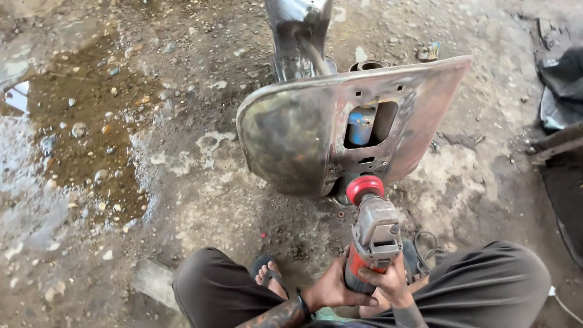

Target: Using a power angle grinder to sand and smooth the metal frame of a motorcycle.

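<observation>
A red and grey angle grinder [372,234] points away from me, its red round head [364,187] against the lower edge of a bare, rusty metal scooter front panel [291,136]. My left hand [331,288] grips the grinder's red rear body from the left. My right hand [388,280] wraps the same body from the right. Through a cut-out in the panel shows a blue cylinder [359,126]. The scooter's shiny metal body [297,30] stretches away behind the panel.
I squat on rough, dirty concrete, knees in dark trousers [492,279], a sandalled foot [267,273] below. A muddy puddle [73,127] lies at the left. A black cable [425,246] coils by my right knee. Dark sheets and scrap [562,91] sit at the right edge.
</observation>
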